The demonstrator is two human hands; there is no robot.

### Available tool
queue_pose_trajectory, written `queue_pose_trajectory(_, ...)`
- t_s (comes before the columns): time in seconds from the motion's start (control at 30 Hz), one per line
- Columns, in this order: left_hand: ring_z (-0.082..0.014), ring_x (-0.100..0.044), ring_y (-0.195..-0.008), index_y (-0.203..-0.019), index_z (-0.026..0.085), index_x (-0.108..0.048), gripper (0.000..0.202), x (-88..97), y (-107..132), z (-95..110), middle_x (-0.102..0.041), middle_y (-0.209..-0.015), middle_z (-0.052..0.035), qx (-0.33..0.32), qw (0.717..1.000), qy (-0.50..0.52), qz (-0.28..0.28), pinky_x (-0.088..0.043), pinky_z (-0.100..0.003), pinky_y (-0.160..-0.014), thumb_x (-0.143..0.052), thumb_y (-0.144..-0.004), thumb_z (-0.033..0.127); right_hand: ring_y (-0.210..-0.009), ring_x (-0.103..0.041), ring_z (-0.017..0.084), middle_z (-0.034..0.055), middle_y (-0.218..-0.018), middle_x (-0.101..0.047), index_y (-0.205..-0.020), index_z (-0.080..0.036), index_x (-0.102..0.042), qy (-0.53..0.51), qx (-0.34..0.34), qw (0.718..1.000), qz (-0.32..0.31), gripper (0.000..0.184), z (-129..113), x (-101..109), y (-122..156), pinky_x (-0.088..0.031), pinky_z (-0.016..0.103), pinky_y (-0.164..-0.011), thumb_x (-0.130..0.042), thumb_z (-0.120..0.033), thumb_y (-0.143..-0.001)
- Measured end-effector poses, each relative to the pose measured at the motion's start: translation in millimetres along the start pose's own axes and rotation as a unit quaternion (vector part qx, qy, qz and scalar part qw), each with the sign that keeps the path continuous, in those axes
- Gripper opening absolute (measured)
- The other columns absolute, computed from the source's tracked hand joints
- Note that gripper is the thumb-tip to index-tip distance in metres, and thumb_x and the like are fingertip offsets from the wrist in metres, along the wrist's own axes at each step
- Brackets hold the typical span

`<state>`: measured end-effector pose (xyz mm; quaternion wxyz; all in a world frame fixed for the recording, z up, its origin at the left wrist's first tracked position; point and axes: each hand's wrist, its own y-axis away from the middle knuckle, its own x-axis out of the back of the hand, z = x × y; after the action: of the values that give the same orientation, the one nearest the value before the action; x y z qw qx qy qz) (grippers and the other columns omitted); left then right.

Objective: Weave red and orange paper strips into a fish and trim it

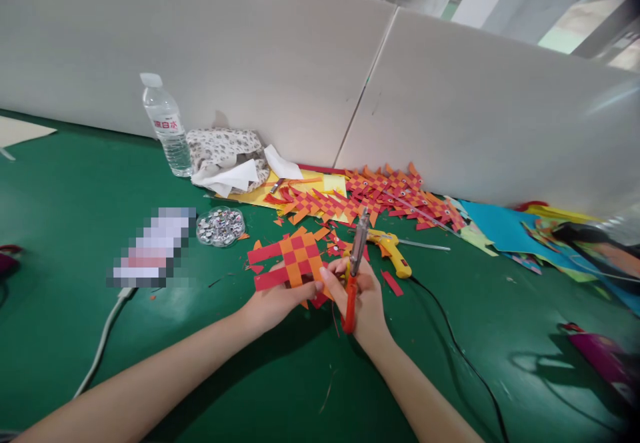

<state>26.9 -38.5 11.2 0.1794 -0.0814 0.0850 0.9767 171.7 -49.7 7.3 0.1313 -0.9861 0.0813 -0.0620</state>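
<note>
My left hand is closed on a piece of woven paper, a red and orange checkerboard with loose strips sticking out to the left. My right hand grips red-handled scissors, their blades pointing up and away from me. The right thumb also touches the weave's right edge, close to the left thumb. Small red and orange paper scraps lie beneath and around the hands. Just beyond the right hand rests a yellow glue gun with a clear glue stick at its back.
Woven paper fish are piled by the grey partition. To the left are a dish of googly eyes, a blurred-out phone on a white cable, a water bottle and a patterned cloth pouch. Blue paper lies right.
</note>
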Motion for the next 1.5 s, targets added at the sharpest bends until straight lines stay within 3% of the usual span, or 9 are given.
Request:
queue_pose_trajectory(0.13, -0.0229, -0.066, -0.081, -0.084, 0.020, -0.069, 0.021, 1.2, -4, -3, -0.071, -0.088, -0.0056, -0.013, 0.999, 0.017, 0.025, -0.051, -0.031, -0.070, -0.071, -0.066, 0.032, -0.055, -0.054, 0.011, -0.0033, -0.069, -0.054, -0.074, -0.022, -0.043, 0.029, 0.015, 0.999, -0.011, 0.025, 2, 2, 1, -0.046, 0.024, -0.052, -0.068, -0.027, -0.071)
queue_pose_trajectory(0.23, -0.0209, -0.065, -0.071, -0.075, 0.019, -0.068, 0.020, 6.0, -7, 1, -0.071, -0.078, -0.0055, -0.016, 0.997, -0.002, 0.082, -0.051, -0.030, -0.064, -0.074, -0.062, 0.035, -0.053, -0.050, 0.011, -0.0036, -0.067, -0.052, -0.078, -0.022, -0.045, 0.136, 0.049, 0.989, 0.019, 0.026, -2, 10, 0, -0.045, 0.025, -0.054, -0.067, -0.033, -0.071)
queue_pose_trajectory(0.43, -0.0214, -0.066, -0.075, -0.078, 0.020, -0.069, 0.025, 24.1, -19, 7, -0.071, -0.084, -0.0067, -0.039, 0.984, 0.029, 0.169, -0.051, -0.030, -0.068, -0.076, -0.060, 0.035, -0.064, -0.052, 0.018, 0.0014, -0.072, -0.051, -0.084, -0.020, -0.047, 0.407, 0.073, 0.910, 0.034, 0.035, -9, 23, -9, -0.041, 0.028, -0.055, -0.061, -0.049, -0.070)
queue_pose_trajectory(0.53, -0.0237, -0.066, -0.085, -0.084, 0.020, -0.070, 0.028, 30.4, -24, 9, -0.071, -0.095, -0.0080, -0.005, 0.981, 0.077, 0.179, -0.051, -0.032, -0.074, -0.076, -0.060, 0.035, -0.074, -0.055, 0.022, 0.0067, -0.081, -0.056, -0.092, -0.019, -0.049, 0.482, 0.098, 0.871, 0.013, 0.043, -6, 24, -12, -0.043, 0.030, -0.058, -0.056, -0.057, -0.072)
queue_pose_trajectory(0.63, -0.0250, -0.064, -0.092, -0.086, 0.020, -0.071, 0.028, 34.0, -27, 9, -0.071, -0.099, -0.0077, 0.046, 0.979, 0.124, 0.152, -0.050, -0.033, -0.079, -0.076, -0.061, 0.034, -0.080, -0.058, 0.025, 0.0091, -0.086, -0.059, -0.097, -0.018, -0.049, 0.514, 0.086, 0.853, -0.017, 0.052, -2, 24, -13, -0.044, 0.033, -0.061, -0.054, -0.063, -0.071)
queue_pose_trajectory(0.83, -0.0238, -0.061, -0.102, -0.089, 0.019, -0.072, 0.029, 37.8, -28, 7, -0.071, -0.101, -0.0061, 0.034, 0.980, 0.166, 0.106, -0.047, -0.029, -0.087, -0.075, -0.062, 0.028, -0.081, -0.059, 0.026, 0.0069, -0.087, -0.060, -0.091, -0.021, -0.048, 0.514, 0.046, 0.854, -0.067, 0.048, -4, 24, -13, -0.043, 0.032, -0.060, -0.055, -0.064, -0.070)
queue_pose_trajectory(1.17, -0.0261, -0.062, -0.099, -0.083, 0.015, -0.073, 0.024, 32.9, -25, 11, -0.072, -0.094, -0.0081, 0.045, 0.981, 0.167, 0.091, -0.049, -0.029, -0.082, -0.075, -0.061, 0.026, -0.071, -0.056, 0.021, 0.0036, -0.081, -0.057, -0.082, -0.021, -0.046, 0.497, 0.031, 0.862, -0.094, 0.045, -7, 20, -10, -0.040, 0.029, -0.057, -0.058, -0.061, -0.068)
queue_pose_trajectory(1.5, -0.0254, -0.058, -0.106, -0.088, 0.017, -0.071, 0.025, 30.2, -22, 11, -0.069, -0.107, -0.0075, 0.016, 0.984, 0.164, 0.065, -0.043, -0.032, -0.092, -0.074, -0.064, 0.024, -0.070, -0.056, 0.021, 0.0044, -0.081, -0.058, -0.086, -0.021, -0.050, 0.478, 0.062, 0.871, -0.090, 0.044, -7, 20, -9, -0.040, 0.028, -0.056, -0.062, -0.058, -0.066)
